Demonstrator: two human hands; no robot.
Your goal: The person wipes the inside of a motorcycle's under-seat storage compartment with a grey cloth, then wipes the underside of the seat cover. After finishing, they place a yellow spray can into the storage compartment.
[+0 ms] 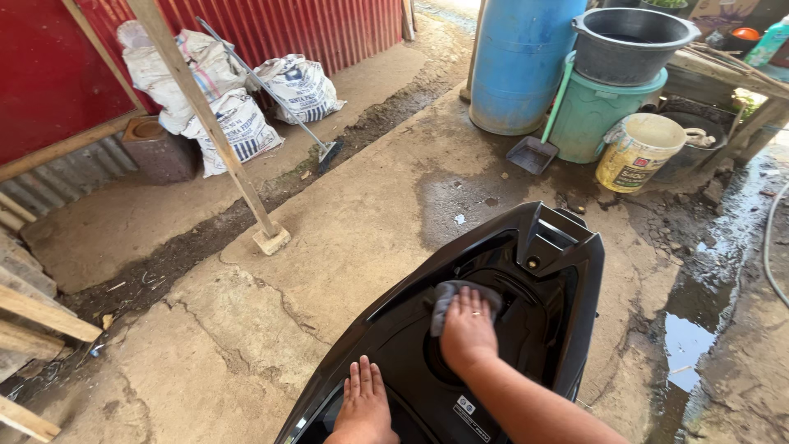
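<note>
A glossy black scooter body (534, 271) fills the lower middle of the head view, its pointed end facing away from me. My right hand (467, 329) presses a grey cloth (448, 294) flat onto the black panel near a round recess. My left hand (362, 403) rests flat, fingers spread, on the nearer left edge of the same panel and holds nothing. A white sticker (468, 413) sits on the panel between my forearms.
Cracked concrete floor with puddles (686, 341) at right. A slanted wooden post (205, 115) stands on a block at left, with sacks (230, 115) and a red corrugated wall behind. A blue barrel (522, 66), stacked tubs, a yellow bucket (637, 152) and a dustpan (532, 154) stand at the back.
</note>
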